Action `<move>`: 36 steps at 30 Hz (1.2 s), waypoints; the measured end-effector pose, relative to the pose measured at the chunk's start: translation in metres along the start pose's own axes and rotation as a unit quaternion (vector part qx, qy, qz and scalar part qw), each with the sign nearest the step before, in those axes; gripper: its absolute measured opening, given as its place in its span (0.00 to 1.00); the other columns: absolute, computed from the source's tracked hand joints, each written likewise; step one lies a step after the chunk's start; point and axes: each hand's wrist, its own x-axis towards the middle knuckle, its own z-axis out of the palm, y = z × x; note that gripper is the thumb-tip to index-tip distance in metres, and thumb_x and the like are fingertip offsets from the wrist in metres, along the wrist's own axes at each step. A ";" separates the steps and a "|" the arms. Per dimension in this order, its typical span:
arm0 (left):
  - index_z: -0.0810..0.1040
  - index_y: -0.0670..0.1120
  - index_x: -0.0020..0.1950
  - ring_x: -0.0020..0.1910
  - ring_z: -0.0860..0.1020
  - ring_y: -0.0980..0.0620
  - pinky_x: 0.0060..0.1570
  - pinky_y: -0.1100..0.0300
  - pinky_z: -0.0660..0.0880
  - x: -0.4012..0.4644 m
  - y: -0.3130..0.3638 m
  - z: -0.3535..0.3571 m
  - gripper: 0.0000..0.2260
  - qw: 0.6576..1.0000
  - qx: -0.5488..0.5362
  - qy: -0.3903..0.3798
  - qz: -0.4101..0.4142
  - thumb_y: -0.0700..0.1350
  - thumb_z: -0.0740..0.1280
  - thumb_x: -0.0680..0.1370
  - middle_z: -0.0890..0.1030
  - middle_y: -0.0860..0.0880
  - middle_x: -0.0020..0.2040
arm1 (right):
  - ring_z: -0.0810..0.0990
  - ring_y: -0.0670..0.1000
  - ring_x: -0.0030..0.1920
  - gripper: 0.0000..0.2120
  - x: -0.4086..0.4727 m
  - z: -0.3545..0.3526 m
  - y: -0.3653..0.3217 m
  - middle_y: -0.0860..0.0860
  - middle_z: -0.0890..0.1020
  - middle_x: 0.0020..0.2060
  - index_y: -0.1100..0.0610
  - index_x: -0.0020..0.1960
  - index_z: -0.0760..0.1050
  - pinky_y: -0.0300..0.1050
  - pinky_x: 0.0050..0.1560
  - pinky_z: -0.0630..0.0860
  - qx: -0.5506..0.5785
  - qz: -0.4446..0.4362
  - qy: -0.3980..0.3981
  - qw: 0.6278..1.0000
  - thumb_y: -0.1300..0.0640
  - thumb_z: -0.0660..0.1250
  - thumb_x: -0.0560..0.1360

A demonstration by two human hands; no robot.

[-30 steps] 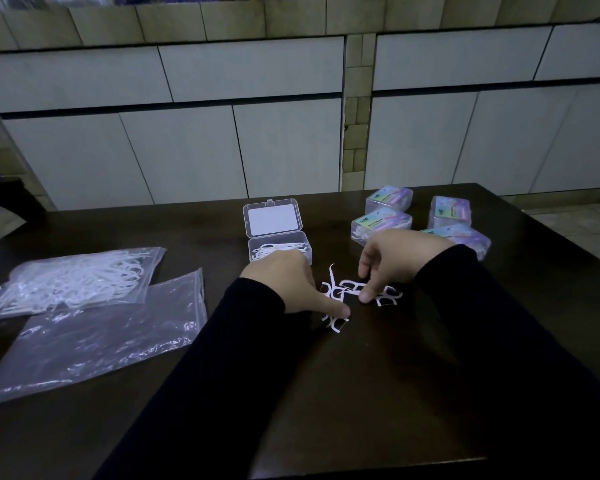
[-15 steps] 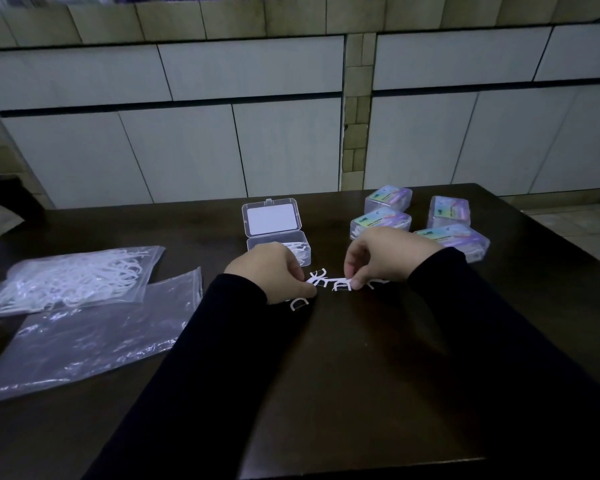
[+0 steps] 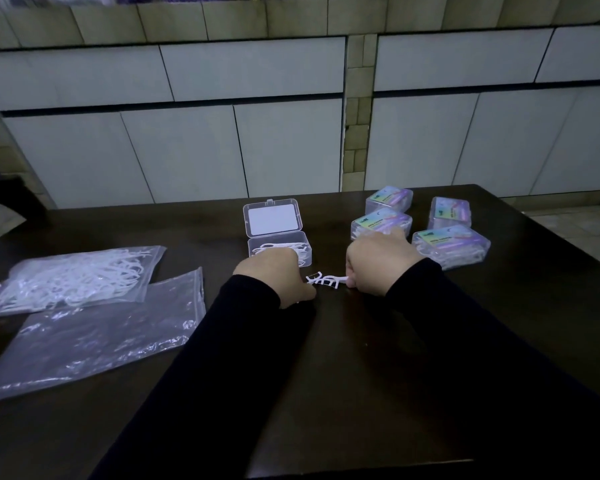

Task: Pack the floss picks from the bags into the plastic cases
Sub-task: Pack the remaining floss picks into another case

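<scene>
A small bunch of white floss picks (image 3: 325, 280) is held between my two hands just above the dark table (image 3: 361, 393). My right hand (image 3: 378, 263) pinches the bunch's right end. Curled at the bunch's left end, my left hand (image 3: 274, 275) has its fingertips on the picks. Right behind my left hand stands an open clear plastic case (image 3: 278, 242), lid up, with picks inside. Further left lies a clear bag full of floss picks (image 3: 73, 277).
An empty flat plastic bag (image 3: 94, 336) lies at the front left. Several closed, labelled cases (image 3: 451, 242) stand at the back right behind my right hand. White cabinet doors rise beyond the table's far edge. The table's right edge drops to a tiled floor.
The picks lay scattered on the table a second ago. Both hands have gathered them into one tight bunch and moved it slightly toward the open case.
</scene>
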 end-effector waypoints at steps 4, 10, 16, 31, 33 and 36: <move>0.78 0.46 0.48 0.41 0.75 0.53 0.39 0.63 0.70 -0.003 0.001 0.001 0.13 0.999 0.005 -0.033 0.016 0.55 0.64 0.77 0.75 0.51 0.36 | 0.74 0.55 0.58 0.13 -0.001 0.004 -0.003 0.53 0.76 0.52 0.53 0.61 0.74 0.56 0.61 0.65 -0.015 -0.005 -0.012 1.000 0.50 0.59 0.81; 0.80 0.47 0.40 0.38 0.76 0.54 0.34 0.65 0.68 -0.007 -0.011 -0.008 0.11 0.997 -0.060 -0.014 0.042 0.52 0.64 0.77 0.80 0.48 0.39 | 0.73 0.55 0.60 0.12 0.005 0.000 0.000 0.52 0.78 0.54 0.51 0.58 0.75 0.58 0.65 0.59 0.044 0.026 -0.002 0.999 0.47 0.60 0.80; 0.76 0.50 0.39 0.36 0.75 0.54 0.35 0.63 0.69 -0.011 -0.023 -0.018 0.06 0.980 -0.149 0.116 0.058 0.48 0.67 0.75 0.78 0.50 0.37 | 0.74 0.53 0.57 0.05 0.004 -0.009 0.000 0.49 0.78 0.48 0.45 0.49 0.76 0.55 0.64 0.59 0.130 0.042 0.070 0.988 0.46 0.64 0.77; 0.75 0.47 0.34 0.31 0.70 0.53 0.34 0.60 0.68 0.008 -0.059 -0.016 0.08 0.869 -0.336 0.363 -0.017 0.47 0.66 0.73 0.75 0.51 0.30 | 0.73 0.50 0.52 0.06 0.053 -0.012 -0.052 0.45 0.82 0.47 0.45 0.51 0.80 0.50 0.56 0.59 0.205 -0.089 0.261 0.939 0.47 0.66 0.77; 0.75 0.48 0.34 0.31 0.70 0.54 0.34 0.61 0.68 0.010 -0.061 -0.015 0.08 0.868 -0.340 0.362 -0.016 0.46 0.67 0.73 0.75 0.51 0.30 | 0.73 0.50 0.54 0.08 0.057 -0.012 -0.053 0.45 0.82 0.48 0.45 0.52 0.81 0.50 0.56 0.59 0.199 -0.092 0.264 0.939 0.45 0.66 0.77; 0.75 0.48 0.35 0.31 0.71 0.54 0.35 0.61 0.68 0.013 -0.059 -0.016 0.08 0.872 -0.330 0.361 -0.018 0.46 0.67 0.74 0.75 0.51 0.31 | 0.71 0.49 0.55 0.10 0.060 -0.010 -0.047 0.44 0.82 0.52 0.43 0.55 0.80 0.50 0.55 0.58 0.204 -0.085 0.258 0.941 0.43 0.65 0.77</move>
